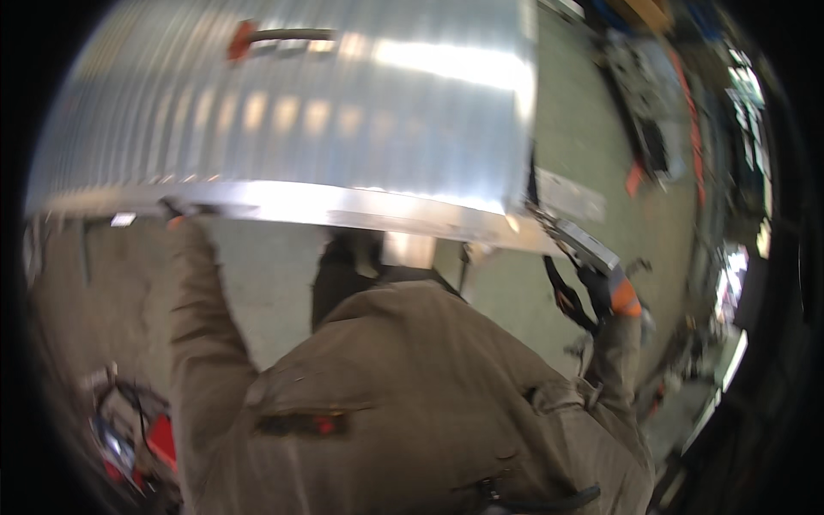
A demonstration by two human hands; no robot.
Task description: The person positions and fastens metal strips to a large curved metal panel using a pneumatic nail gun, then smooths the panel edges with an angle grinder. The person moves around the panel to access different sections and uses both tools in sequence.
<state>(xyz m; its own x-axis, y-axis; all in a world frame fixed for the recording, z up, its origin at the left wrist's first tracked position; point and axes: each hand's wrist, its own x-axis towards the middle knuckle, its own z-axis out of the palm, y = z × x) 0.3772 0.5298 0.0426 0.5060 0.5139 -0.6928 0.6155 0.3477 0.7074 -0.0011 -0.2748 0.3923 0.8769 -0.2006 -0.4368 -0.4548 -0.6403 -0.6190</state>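
A large ribbed sheet-metal panel [257,129] with a smooth bright rim [300,202] lies in front of me. At the left part of that rim is my left hand [177,209], in a dark glove with an orange cuff; its fingers are too blurred to make out. My right hand [601,287], gloved alike, is closed around a silver metal tool [585,244] with a long boxy body. The tool's far end meets the panel's near right corner or hangs just over it; which one I cannot tell. A hammer [287,35] with an orange-red head rests on the panel.
Greenish floor [575,112] runs along the panel's right side, with a light flat plate [568,196] on it. Farther right lie metal parts [639,94] and a red strap or hose [687,103]. Cables and a red object [161,442] are at the lower left.
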